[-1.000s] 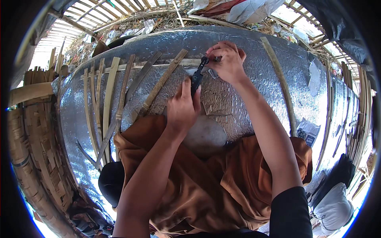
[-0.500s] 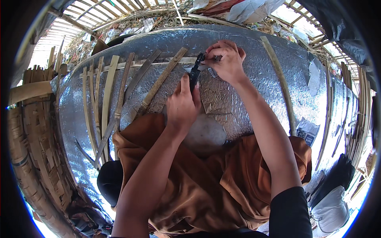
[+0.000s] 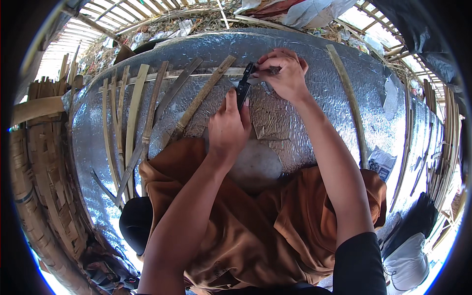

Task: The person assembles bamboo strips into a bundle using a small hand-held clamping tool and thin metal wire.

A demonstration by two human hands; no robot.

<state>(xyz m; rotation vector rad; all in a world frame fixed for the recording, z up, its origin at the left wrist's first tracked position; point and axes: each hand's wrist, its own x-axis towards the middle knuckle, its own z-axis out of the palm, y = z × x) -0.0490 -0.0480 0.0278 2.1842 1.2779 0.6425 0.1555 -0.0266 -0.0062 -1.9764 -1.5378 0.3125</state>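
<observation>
My left hand (image 3: pixel 229 129) is wrapped round a slim black tool (image 3: pixel 243 89), its index finger stretched along the tool's side. The tool points up and slightly right, and its far end looks rounded. At that end, the thumb and fingers of my right hand (image 3: pixel 286 75) are pinched together, touching or very close to the tool. A small dark brown piece (image 3: pixel 275 70) shows among the right fingers; what it is, I cannot make out. Below both hands a pale rounded thing (image 3: pixel 255 164) lies between my knees, which brown cloth (image 3: pixel 246 236) covers.
Silver foil sheeting (image 3: pixel 300 142) spreads beneath me. Several bamboo strips (image 3: pixel 135 105) lie at the left, and one long strip (image 3: pixel 348 101) at the right. A printed packet (image 3: pixel 381 163) rests by my right knee. Woven bamboo (image 3: pixel 46 182) stands along the left edge.
Both hands and the black tool have shifted very slightly right in the picture. The right fingers have turned a little, showing more of the brown piece. The left grip stays the same.
</observation>
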